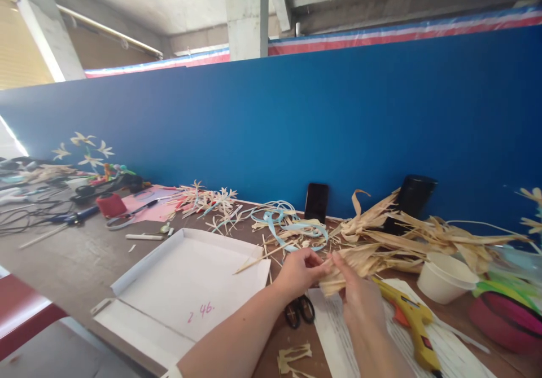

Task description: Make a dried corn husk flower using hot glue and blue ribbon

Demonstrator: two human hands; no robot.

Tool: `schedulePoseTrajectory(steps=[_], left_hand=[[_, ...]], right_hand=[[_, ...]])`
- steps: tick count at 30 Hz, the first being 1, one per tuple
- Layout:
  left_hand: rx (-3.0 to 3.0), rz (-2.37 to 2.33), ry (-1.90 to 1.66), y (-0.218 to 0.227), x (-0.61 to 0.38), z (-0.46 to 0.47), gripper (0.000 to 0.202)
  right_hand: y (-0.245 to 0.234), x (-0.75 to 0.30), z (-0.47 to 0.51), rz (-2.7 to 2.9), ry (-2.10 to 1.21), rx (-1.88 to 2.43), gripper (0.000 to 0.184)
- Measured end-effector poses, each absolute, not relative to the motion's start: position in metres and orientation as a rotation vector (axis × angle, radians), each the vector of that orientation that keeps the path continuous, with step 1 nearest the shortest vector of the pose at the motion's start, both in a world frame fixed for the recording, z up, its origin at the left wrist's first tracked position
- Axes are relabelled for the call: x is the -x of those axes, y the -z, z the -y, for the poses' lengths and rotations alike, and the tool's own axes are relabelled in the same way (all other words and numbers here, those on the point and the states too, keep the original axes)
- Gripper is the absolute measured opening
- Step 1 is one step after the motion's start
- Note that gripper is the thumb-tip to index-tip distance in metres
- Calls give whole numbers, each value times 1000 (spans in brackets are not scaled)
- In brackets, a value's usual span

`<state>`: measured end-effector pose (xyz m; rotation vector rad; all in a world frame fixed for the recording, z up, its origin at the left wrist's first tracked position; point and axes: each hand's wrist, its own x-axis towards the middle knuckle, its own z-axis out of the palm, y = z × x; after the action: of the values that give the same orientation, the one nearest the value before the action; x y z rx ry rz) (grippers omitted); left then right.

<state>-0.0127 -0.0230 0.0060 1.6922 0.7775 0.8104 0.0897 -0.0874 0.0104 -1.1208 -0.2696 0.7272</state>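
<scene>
Both hands meet at the middle of the table over a bunch of dried straw-coloured husk strips [359, 262]. My left hand [298, 272] is closed in a pinch on the near end of the strips. My right hand [359, 296] is closed round the same bunch from the right. A larger pile of dried husks [427, 234] spreads behind them toward the blue wall. Black-handled scissors [299, 310] lie just under my left wrist. A yellow glue gun [412, 319] rests on a printed paper sheet [330, 333] beside my right hand.
An open white flat box [190, 288] lies at the left. A white cup [444, 276], a black cylinder [412, 197], a dark phone [316, 202] and light blue ribbon [288, 225] stand behind. Finished straw flowers [84, 149], a red spool [110, 204] and tools lie at far left.
</scene>
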Motion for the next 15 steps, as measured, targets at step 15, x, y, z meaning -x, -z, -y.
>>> schedulePoseTrajectory(steps=[15], left_hand=[[-1554,-858,-776,-4,14,15,30]], right_hand=[[-13,-91,84,166,-911,1052,51]])
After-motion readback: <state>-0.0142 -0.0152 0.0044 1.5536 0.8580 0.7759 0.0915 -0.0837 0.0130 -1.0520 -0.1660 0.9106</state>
